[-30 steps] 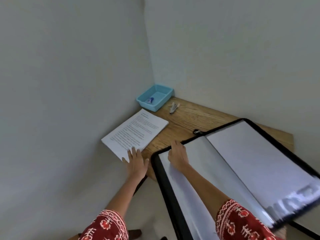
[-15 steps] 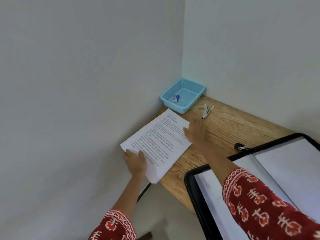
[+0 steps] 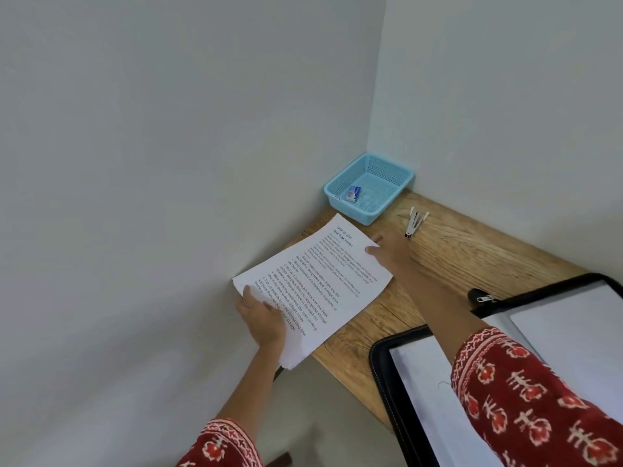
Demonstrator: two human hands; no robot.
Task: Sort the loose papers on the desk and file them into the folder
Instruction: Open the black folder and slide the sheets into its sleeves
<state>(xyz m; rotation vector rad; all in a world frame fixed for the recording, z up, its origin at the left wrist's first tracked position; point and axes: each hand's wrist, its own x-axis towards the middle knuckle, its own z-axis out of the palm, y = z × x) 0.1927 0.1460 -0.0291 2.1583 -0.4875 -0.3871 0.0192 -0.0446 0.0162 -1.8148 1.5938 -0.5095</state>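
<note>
The top sheet of the paper stack (image 3: pixel 313 281) at the table's left edge is headed "Desk Organization", with numbered lines below, such as "Gather books and place them into the".

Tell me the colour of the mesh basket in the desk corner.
The basket is light blue, a perforated plastic tray; the head view shows it clearly.

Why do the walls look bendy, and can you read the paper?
Head view: the wide lens bows the grey wall corner; the big lines on the white printed paper stack are readable, the small ones blur; the right hand looks smeared; light is soft, without glare.
</note>
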